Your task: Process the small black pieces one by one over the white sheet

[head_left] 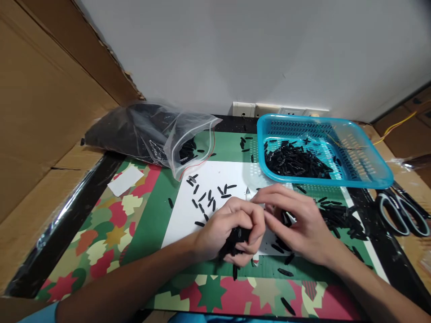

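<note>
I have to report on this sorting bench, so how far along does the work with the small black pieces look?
Done: a heap of black pieces lies in the blue basket. In hand: the left hand grips a bunch of pieces, and the right hand works at it. Left: loose pieces on the white sheet, a pile by the right hand, and a well-filled plastic bag.

**Bright, even light; wide-lens bend at the edges**

Soft overhead light fills the scene, and the far wall (269,49) reads pale and flat. Shadows under the hands are faint and short. Glare streaks the clear plastic bag (175,134) at far left. Straight edges bow near the frame corners. The right hand (296,224) shows slight motion blur; the centre stays fairly sharp.
</note>
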Motion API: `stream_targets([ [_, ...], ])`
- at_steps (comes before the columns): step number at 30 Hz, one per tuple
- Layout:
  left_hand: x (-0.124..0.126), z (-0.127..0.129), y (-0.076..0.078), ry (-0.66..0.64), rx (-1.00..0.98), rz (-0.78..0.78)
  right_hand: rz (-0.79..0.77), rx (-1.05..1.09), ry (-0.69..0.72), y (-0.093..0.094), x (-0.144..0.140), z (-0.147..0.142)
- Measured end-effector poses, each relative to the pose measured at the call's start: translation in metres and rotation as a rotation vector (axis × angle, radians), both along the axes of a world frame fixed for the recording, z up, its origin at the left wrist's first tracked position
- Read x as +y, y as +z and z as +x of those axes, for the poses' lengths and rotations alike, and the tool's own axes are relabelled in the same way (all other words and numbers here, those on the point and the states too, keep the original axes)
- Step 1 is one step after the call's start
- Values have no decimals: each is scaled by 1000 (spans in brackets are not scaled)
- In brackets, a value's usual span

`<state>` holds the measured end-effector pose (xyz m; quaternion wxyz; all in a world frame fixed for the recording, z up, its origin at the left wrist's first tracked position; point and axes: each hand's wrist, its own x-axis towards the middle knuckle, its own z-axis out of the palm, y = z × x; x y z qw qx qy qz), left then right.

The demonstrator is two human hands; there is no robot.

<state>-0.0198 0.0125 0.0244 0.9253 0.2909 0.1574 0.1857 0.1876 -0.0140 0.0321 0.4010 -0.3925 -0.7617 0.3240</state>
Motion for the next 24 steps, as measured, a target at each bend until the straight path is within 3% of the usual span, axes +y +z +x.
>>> stream_targets([
  [2, 1, -1, -1, 2, -24, -22, -123, 67, 80, -2, 0, -2],
  [5, 2, -1, -1, 31, -66, -53, -189, 146, 88, -3, 1, -1],
  [14, 4, 0, 1, 126, -33, -41, -24, 103, -9, -9, 0, -3],
  [20, 6, 2, 6, 234, 109, 15, 153, 59, -203, -9, 0, 1],
  [24, 6, 4, 6, 265, 167, 72, 183, 73, -298, -8, 1, 4],
])
